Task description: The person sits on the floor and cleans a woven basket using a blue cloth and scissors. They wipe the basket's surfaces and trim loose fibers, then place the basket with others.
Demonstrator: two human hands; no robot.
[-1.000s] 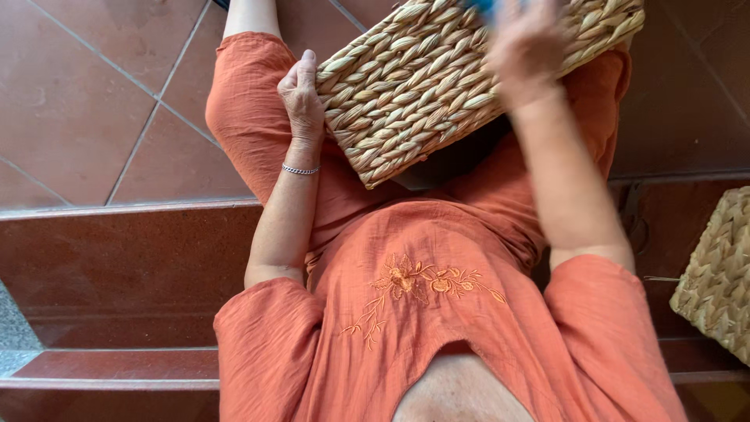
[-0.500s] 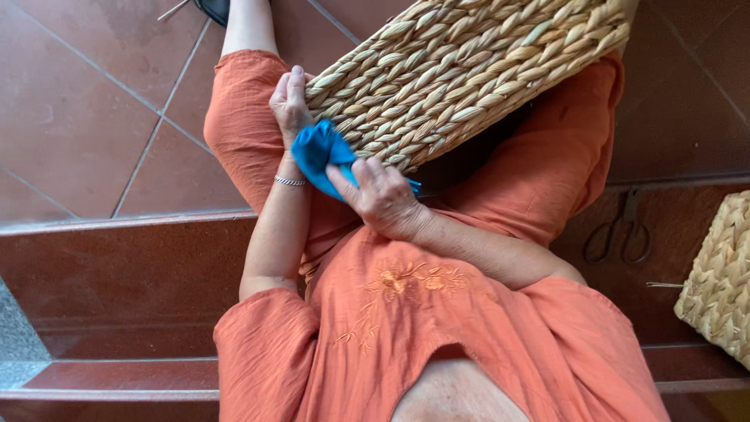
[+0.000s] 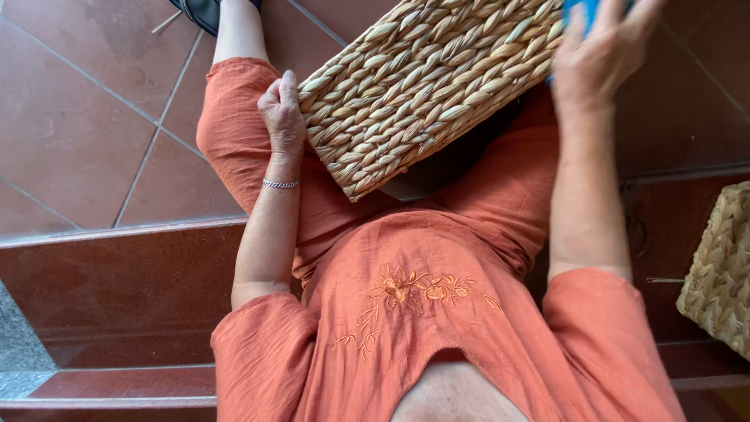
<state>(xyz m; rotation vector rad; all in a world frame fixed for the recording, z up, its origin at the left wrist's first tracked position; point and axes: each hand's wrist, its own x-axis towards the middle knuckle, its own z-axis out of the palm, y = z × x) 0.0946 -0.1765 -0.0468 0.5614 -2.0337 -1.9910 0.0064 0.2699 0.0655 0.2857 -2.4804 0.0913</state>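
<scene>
the tiled floor (image 3: 94,133) and the dark red step (image 3: 117,289) take up most of the view, with the person seated on the step in orange clothes (image 3: 406,312). across the lap rests a big woven basket (image 3: 422,86), tilted, its near corner pointing down toward the belly and its far end running out of view at the top. it looks light for its size and fairly stiff, with a rough braided weave that should not slip; the side edges and corners seem the best places to take hold. the left hand (image 3: 283,117) lies against the basket's left edge, fingers curled on the weave, steadying it rather than squeezing hard. the right hand (image 3: 601,51) is up at the basket's right side, pressed over a blue cloth (image 3: 582,12), soft and limp, mostly hidden; i cannot tell whether the fingers close on it or only press it flat. a second woven basket (image 3: 719,273) sits on the step at the right, well apart. there is open room over the floor to the left; the right is tighter. a thin bracelet (image 3: 280,184) circles the left wrist.
</scene>
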